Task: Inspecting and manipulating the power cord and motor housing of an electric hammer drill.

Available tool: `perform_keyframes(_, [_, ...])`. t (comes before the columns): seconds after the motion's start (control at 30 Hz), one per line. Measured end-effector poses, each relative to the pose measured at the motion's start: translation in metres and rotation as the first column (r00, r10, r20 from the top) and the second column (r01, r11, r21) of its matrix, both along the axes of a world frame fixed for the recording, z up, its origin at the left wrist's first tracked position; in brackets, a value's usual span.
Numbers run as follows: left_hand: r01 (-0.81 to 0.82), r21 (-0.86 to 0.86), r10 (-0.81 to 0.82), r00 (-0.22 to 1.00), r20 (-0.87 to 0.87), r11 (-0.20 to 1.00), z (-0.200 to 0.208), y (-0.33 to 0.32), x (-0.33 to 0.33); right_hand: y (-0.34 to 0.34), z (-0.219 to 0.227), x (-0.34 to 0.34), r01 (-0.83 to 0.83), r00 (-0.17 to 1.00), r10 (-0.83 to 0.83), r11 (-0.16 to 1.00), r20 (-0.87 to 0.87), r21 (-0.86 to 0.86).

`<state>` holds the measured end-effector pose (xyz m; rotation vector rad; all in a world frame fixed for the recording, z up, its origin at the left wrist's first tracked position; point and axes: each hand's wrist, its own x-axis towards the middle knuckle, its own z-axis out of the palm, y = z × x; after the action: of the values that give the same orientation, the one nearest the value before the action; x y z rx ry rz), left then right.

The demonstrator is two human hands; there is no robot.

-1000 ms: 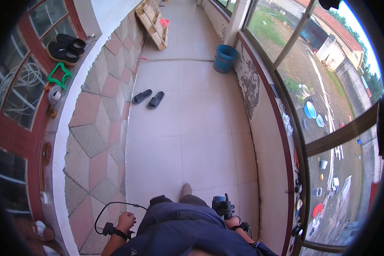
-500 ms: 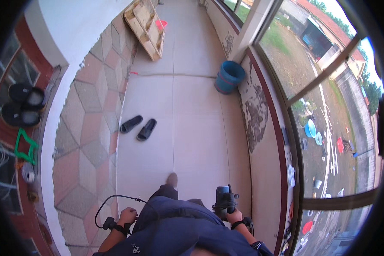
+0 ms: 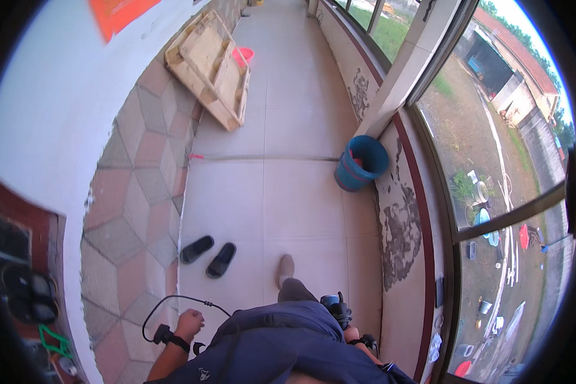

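My left hand (image 3: 190, 323) hangs at my left side with its fingers curled in, and nothing shows in them. A black strap with a small device (image 3: 164, 334) sits on that wrist, and a black cable (image 3: 173, 298) loops from it toward my body. On the right, my right hand (image 3: 351, 333) is closed around a blue and black tool (image 3: 336, 308) wound with dark cord. My shirt hides part of the tool and the hand, and its exact kind cannot be made out.
Black slippers (image 3: 220, 260) lie ahead on the left of the tiled floor (image 3: 301, 198). A blue bucket (image 3: 361, 163) stands by the right wall. Farther off, a wooden pallet (image 3: 211, 70) leans left beside a red basin (image 3: 242, 56). A hose (image 3: 288, 158) crosses the floor.
I have walked forward: the slippers, bucket and pallet appear nearer and lower. My foot has swapped from one step to another. The tool in my right hand is now more hidden by my shirt.
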<state>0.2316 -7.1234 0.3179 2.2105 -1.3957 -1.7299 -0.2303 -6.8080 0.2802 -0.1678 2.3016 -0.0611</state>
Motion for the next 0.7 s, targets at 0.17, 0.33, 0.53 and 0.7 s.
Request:
perform_keyframes(0.17, [0.016, 0.127, -0.016, 1.000, -0.004, 0.992, 0.039, -0.092, -0.090, -0.138, 0.030, -0.084, -0.122, 0.992, 0.121, 0.992, 0.025, 0.018])
perform_keyframes(0.33, [0.059, 0.098, -0.057, 0.998, -0.023, 0.993, 0.029, -0.201, -0.152, -0.281, 0.057, -0.164, -0.095, 0.995, 0.095, 0.994, -0.005, -0.058])
perform_keyframes(0.53, [0.107, 0.073, -0.109, 0.994, 0.020, 0.992, -0.014, -0.368, -0.216, -0.437, 0.044, -0.236, -0.036, 0.996, 0.022, 0.989, -0.091, -0.145])
perform_keyframes(0.7, [0.225, -0.018, -0.225, 0.974, 0.019, 0.974, 0.026, -0.532, -0.311, -0.539, 0.025, -0.295, 0.026, 0.992, -0.036, 0.996, -0.119, -0.087])
